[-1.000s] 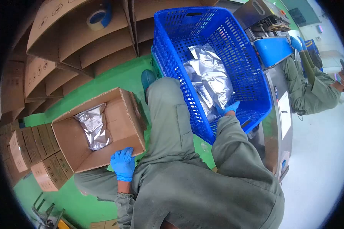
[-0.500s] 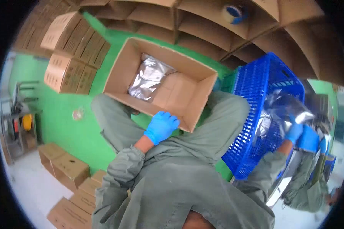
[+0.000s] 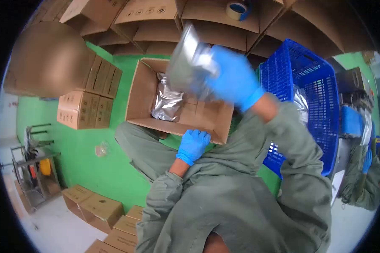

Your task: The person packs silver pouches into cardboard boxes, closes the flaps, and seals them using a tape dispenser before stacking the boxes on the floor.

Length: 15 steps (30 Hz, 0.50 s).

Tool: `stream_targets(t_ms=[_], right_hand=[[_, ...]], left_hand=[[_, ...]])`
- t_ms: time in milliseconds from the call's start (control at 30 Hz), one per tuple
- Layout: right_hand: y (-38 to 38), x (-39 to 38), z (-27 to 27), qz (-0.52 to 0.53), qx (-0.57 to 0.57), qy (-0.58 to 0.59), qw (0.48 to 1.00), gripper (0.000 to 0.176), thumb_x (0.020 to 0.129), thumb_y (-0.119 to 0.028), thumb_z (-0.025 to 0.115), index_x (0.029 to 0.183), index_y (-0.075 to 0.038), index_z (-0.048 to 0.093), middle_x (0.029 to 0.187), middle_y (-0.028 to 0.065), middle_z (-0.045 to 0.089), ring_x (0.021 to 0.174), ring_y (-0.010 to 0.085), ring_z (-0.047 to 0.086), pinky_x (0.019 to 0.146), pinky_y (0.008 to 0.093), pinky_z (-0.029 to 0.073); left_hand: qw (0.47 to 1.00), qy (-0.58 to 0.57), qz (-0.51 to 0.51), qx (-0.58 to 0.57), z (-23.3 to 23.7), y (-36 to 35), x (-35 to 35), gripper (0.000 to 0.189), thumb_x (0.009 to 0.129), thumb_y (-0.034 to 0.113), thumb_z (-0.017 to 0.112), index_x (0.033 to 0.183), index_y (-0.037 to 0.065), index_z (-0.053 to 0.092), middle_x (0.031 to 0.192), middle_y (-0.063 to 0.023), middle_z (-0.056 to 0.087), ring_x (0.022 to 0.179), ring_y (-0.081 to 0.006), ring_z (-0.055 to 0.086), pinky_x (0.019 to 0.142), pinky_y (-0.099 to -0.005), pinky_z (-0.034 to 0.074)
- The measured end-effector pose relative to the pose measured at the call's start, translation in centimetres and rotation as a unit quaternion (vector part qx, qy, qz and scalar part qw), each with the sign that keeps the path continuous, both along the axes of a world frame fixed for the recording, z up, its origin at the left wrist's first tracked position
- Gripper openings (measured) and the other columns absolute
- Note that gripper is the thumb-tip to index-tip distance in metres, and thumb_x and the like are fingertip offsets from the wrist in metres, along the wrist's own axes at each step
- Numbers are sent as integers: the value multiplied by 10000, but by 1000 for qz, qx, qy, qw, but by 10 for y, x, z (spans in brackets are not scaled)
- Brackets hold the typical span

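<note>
My left hand (image 3: 193,146), in a blue glove, grips the near rim of an open cardboard box (image 3: 138,101) between my knees. Inside the box, toward its left side, lies a silver foil pouch (image 3: 168,103). Above the box's right part, my right hand (image 3: 232,76), also gloved, is closed on another foil pouch (image 3: 185,55), which is tilted and blurred by motion. To the right stands a blue plastic basket (image 3: 278,76) with more foil pouches (image 3: 300,101) in it.
Open cardboard boxes line the back, with a tape roll (image 3: 236,10) on one. Stacked cartons (image 3: 86,111) stand left, more boxes (image 3: 95,206) lower left, near a metal cart (image 3: 40,173). A co-worker's gloved hand (image 3: 367,161) shows far right; a blurred round patch covers the upper left.
My right hand has come from the blue basket over to the box, carrying a foil pouch. My left hand stays on the box's near rim. The view has shifted.
</note>
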State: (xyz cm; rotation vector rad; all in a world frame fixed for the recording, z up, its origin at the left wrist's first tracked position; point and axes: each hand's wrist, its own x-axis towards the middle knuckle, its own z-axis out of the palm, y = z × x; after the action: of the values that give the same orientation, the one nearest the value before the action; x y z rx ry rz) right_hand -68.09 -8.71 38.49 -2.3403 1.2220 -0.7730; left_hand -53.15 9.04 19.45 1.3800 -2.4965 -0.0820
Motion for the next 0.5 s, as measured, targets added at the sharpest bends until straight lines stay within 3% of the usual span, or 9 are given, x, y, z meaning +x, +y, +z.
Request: stream_targets(t_ms=[67,100,167,233,267,333,400,433,500], right_hand=[[44,14,-82,72,-81,37,993,598,684,-368,775,1185,-81,619,1097,212,628,991,396,616,907,459,494],[74,12,-97,97,162,116,975,586,696,-396,763,1182,-94,635,1129,219,626,990,382,623,915,450,494],[86,3,-111,125,238,75,960,442,746,-381,740,1066,-81,691,1027,197,667,900,366,650,850,428,520],[80,-30,-101,31,279,97,955,300,818,-328,699,935,-52,715,883,173,691,798,332,671,763,393,534],[75,-57,-83,-16,214,-84,973,215,868,-239,659,867,-30,708,752,142,673,691,252,659,691,347,522],[56,-130,-44,-192,119,-186,956,200,850,-204,704,885,-8,692,781,116,675,674,142,611,667,318,503],[41,-225,-37,-397,79,-325,854,191,868,-194,680,874,-6,710,746,43,668,709,92,576,667,275,475],[38,-293,-64,-490,31,-288,822,192,862,-187,675,879,2,706,743,44,661,712,70,547,658,268,465],[60,-419,-156,-652,19,-59,756,306,864,-260,631,952,25,699,893,154,712,784,237,663,718,368,500]], left_hand=[[1000,11,9,-9,-5,1,1,149,773,188,607,916,153,625,836,-16,587,770,-205,568,647,-379,433],[999,32,32,-14,-7,2,0,158,768,185,613,922,154,628,846,-13,593,771,-205,570,644,-383,432],[998,14,-5,61,2,1,5,195,747,172,638,939,143,650,823,-30,625,785,-226,606,658,-385,440],[999,-9,4,43,14,0,0,218,742,179,646,959,156,656,838,-27,635,790,-235,610,663,-398,444],[998,-7,-10,59,16,-3,1,204,755,189,613,957,162,618,795,-33,600,738,-230,597,631,-415,442],[999,1,-12,51,19,-5,0,165,745,188,613,909,176,634,796,-14,612,775,-227,614,647,-412,454],[997,-8,-13,78,22,-10,-2,229,730,190,628,956,166,662,907,-8,674,842,-226,630,722,-407,461],[997,4,-17,73,17,-7,2,273,713,184,652,986,161,667,972,-9,686,870,-233,629,765,-416,451],[996,13,-19,82,8,-5,10,328,691,162,684,1018,163,657,1026,-10,682,921,-234,623,775,-417,439]])
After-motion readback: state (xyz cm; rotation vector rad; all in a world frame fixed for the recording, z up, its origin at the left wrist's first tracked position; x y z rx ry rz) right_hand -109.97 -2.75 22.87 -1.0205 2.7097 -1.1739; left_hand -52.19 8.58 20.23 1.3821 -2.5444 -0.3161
